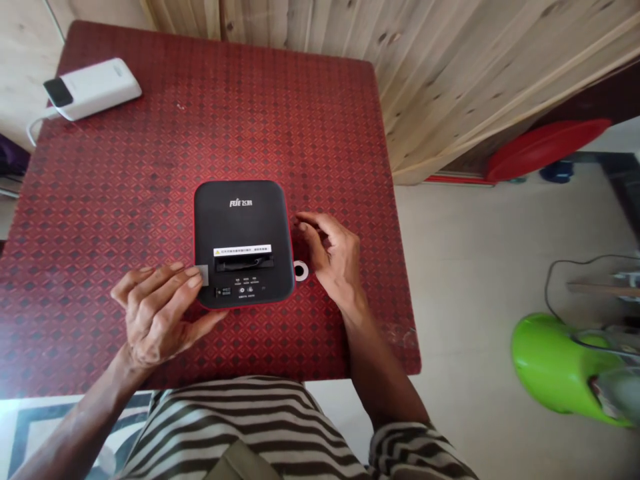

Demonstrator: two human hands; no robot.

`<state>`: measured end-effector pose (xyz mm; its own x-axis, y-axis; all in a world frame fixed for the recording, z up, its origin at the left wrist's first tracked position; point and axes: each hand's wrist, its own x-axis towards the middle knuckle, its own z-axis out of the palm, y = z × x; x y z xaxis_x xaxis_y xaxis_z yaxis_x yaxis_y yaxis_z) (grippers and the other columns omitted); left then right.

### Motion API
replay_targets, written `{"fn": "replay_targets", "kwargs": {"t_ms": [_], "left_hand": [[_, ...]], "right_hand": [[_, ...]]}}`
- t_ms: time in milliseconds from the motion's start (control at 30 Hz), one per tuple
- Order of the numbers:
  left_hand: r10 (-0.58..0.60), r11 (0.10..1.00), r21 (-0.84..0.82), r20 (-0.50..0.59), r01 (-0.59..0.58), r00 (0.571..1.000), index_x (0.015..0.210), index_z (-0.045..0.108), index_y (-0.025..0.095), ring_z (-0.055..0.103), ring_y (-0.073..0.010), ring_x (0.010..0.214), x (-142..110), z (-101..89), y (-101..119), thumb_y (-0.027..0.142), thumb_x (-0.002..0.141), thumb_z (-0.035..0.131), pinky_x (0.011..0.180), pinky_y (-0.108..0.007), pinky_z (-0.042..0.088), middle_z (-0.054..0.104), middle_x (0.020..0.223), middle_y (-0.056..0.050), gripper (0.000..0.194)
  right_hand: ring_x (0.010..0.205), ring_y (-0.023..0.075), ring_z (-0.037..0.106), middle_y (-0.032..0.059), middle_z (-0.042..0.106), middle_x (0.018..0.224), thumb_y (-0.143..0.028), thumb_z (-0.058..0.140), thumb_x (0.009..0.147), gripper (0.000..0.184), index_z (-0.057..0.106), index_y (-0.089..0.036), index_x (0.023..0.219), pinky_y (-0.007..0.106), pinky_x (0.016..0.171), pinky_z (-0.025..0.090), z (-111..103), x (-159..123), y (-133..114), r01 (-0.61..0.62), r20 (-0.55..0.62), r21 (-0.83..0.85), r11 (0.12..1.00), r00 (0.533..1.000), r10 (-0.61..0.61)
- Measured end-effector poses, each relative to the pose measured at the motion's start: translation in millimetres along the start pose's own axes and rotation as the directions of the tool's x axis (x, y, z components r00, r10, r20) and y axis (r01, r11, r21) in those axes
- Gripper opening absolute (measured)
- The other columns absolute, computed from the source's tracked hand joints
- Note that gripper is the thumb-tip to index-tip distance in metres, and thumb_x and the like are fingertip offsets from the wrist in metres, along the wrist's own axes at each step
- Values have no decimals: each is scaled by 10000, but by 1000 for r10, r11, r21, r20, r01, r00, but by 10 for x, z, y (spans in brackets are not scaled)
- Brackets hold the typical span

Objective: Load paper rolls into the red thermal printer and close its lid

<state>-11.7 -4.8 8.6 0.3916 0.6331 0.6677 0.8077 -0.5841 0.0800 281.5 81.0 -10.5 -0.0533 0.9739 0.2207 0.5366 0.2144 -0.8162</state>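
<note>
A black label printer [243, 243] with a red rim lies flat on the red patterned table [125, 200], its front panel showing a slot, a yellow-and-white warning strip and small buttons. My left hand [155, 313] rests at the printer's left edge, its fingertips pinching a small grey card [203, 275] against the casing. My right hand [333, 253] sits just off the printer's right side, fingers curved and holding nothing. Close below those fingers lies a small white ring [301, 271] with a dark centre.
A white power bank [90, 88] with a cable lies at the table's far left corner. Wood panelling [450, 80] runs behind the table. Beyond its right edge, a red plastic object [547, 150] and a green round object [560, 373] stand on the pale floor.
</note>
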Motion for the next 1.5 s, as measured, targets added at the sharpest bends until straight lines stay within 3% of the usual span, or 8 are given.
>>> {"fn": "replay_targets", "kwargs": {"t_ms": [200, 333, 467, 733, 933, 1133, 1333, 1500], "left_hand": [[2, 1000, 25, 5, -2, 1000, 1277, 595, 293, 717, -236, 1030, -25, 36, -7, 395, 774, 925, 912, -428, 499, 777, 1104, -12, 610], [41, 999, 8, -30, -41, 999, 1344, 582, 236, 710, -251, 1049, -9, 45, -4, 342, 737, 954, 938, -418, 485, 776, 1095, -51, 720], [55, 998, 6, -28, -55, 998, 1394, 556, 297, 709, -245, 1066, 0, 42, 11, 330, 760, 933, 945, -411, 481, 771, 1132, -34, 738], [43, 997, 66, 34, -45, 999, 1290, 603, 282, 732, -210, 863, 77, -32, 0, 410, 800, 906, 913, -435, 470, 799, 1033, 8, 591], [106, 994, -19, 55, -105, 993, 1220, 622, 226, 709, -153, 718, 217, -60, -76, 381, 818, 899, 844, -409, 448, 804, 987, -1, 513], [55, 997, -53, 48, -53, 997, 1257, 603, 299, 690, -150, 705, 228, -30, -85, 422, 856, 855, 845, -406, 483, 785, 946, 46, 490], [30, 996, -83, -37, -33, 999, 1305, 598, 249, 716, -213, 858, 167, 30, -63, 381, 807, 890, 799, -408, 541, 759, 998, -36, 593], [56, 997, -57, -47, -58, 997, 1284, 621, 248, 713, -236, 906, 132, 41, -72, 403, 795, 901, 819, -415, 565, 750, 1005, -56, 584]], "right_hand": [[959, 232, 722, 57, 803, 1043, -347, 627, 1014, 198, 758, -241, 1117, 429, 898, 581, 99, 32, 200, 15, 23, -31, 999, 1000, -15], [928, 224, 723, 45, 796, 1023, -345, 622, 1000, 188, 752, -253, 1099, 427, 894, 580, 130, 41, 237, -16, 10, -13, 1000, 1000, 16], [915, 227, 719, 45, 789, 1012, -333, 622, 983, 190, 751, -254, 1098, 429, 873, 581, 136, 42, 240, -30, 16, -8, 1000, 999, 30], [910, 232, 709, 47, 786, 999, -339, 619, 973, 196, 748, -260, 1097, 449, 893, 571, 146, 32, 268, -50, 4, -2, 999, 999, 50], [918, 229, 712, 44, 788, 995, -333, 621, 974, 195, 748, -252, 1097, 451, 906, 563, 145, 23, 260, -46, -1, -4, 999, 999, 46], [944, 225, 721, 52, 784, 1031, -350, 631, 985, 196, 737, -250, 1117, 445, 913, 576, 143, -1, 257, -34, -3, 19, 999, 999, 34], [1030, 232, 756, 60, 804, 1152, -400, 590, 1019, 256, 761, -263, 1150, 432, 908, 606, 103, 6, 87, -89, 39, 85, 992, 996, 86], [1003, 224, 778, 28, 831, 1132, -389, 508, 1062, 326, 791, -276, 1176, 400, 900, 606, 39, 21, -198, -31, 168, 115, 993, 986, 11]]}}
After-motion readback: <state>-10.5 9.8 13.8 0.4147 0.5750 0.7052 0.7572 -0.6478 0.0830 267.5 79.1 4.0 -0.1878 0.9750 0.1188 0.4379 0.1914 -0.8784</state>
